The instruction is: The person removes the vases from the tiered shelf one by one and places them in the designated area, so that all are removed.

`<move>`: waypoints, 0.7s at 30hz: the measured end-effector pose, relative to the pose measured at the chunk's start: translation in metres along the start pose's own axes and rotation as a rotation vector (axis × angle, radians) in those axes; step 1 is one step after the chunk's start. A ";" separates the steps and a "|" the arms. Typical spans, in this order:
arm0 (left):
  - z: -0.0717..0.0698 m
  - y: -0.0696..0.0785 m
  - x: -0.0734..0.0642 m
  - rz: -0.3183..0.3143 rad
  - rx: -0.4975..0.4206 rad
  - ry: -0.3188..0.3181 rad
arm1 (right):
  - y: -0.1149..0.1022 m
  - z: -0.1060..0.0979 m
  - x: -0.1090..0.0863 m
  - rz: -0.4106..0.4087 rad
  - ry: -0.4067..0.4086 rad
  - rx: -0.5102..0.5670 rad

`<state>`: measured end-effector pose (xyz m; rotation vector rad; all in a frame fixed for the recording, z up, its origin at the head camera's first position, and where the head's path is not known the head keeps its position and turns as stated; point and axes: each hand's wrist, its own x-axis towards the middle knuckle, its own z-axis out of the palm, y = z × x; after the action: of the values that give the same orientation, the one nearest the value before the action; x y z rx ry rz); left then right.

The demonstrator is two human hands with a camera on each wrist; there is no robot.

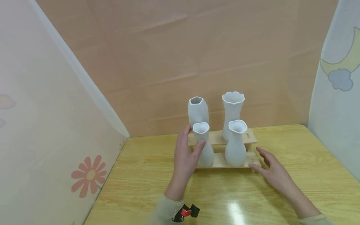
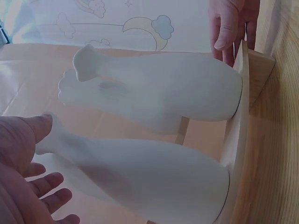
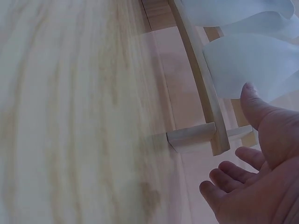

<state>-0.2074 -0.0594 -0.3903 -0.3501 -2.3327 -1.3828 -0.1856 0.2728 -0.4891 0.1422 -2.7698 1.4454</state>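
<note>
My left hand [image 1: 186, 156] is beside the front left white vase [image 1: 206, 153], its thumb close to the vase's neck and its fingers loosely spread. In the left wrist view the thumb overlaps that vase's rim. On the lower step of a two-tier wooden stand [image 1: 219, 161] the front right white vase [image 1: 235, 153] also stands upright. Behind them, the upper step bears a vase with an angular mouth [image 1: 198, 112] and one with a scalloped rim [image 1: 232, 109]. My right hand [image 1: 274, 172], fingers relaxed and holding nothing, is at the stand's right end.
The stand is on a wood-grain table [image 1: 135, 181], near its back edge. A plain tan sheet [image 1: 168, 62] hangs behind, and pale printed panels [image 1: 42, 125] border the left and right sides. A dark strap with a red piece [image 1: 185, 213] is on my left wrist.
</note>
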 end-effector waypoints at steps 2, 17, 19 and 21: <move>0.002 0.000 0.000 -0.012 -0.020 0.009 | 0.001 0.001 0.001 -0.001 0.003 0.009; 0.019 -0.007 -0.001 -0.044 -0.121 0.072 | 0.010 0.007 0.008 0.012 -0.035 0.106; 0.021 -0.008 -0.002 -0.050 -0.126 0.072 | 0.011 0.008 0.009 0.030 -0.051 0.137; 0.022 -0.009 -0.002 -0.054 -0.129 0.072 | 0.012 0.009 0.010 0.049 -0.064 0.164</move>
<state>-0.2142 -0.0443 -0.4075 -0.2713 -2.2162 -1.5499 -0.1962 0.2713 -0.5034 0.1249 -2.7193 1.7095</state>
